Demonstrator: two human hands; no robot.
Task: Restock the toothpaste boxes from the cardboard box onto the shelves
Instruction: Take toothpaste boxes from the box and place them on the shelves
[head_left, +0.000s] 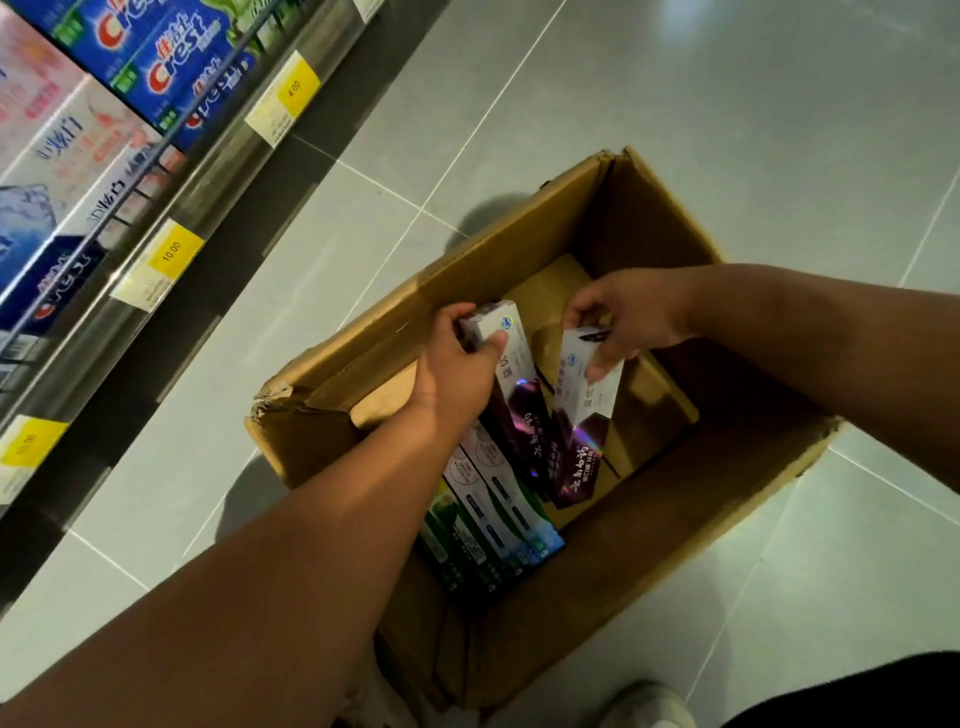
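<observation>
**Down in the carton: two more boxes coming out, a small stack left**

Over the open cardboard box on the tiled floor, both hands are at work; the left hand is clenched round the top end of a white-and-purple toothpaste box, thumb across its face, and the right hand pinches the upper end of a second, matching box between thumb and fingertips; both boxes stand tilted, their lower ends low inside the carton — whether they rest on its bottom or hang just clear of it is hard to judge from this angle.

Beside them, against the near-left wall, a small stack of flat boxes (green, white and blue printing) lies waiting; much of the carton's brown bottom is bare, so most of the stock seems already out.

To the left, the shelves look well filled — blue Crest boxes above, paler ones lower down, yellow price tags along the rail; by my reckoning the job is well past halfway: these two to place, then the last stack.
</observation>
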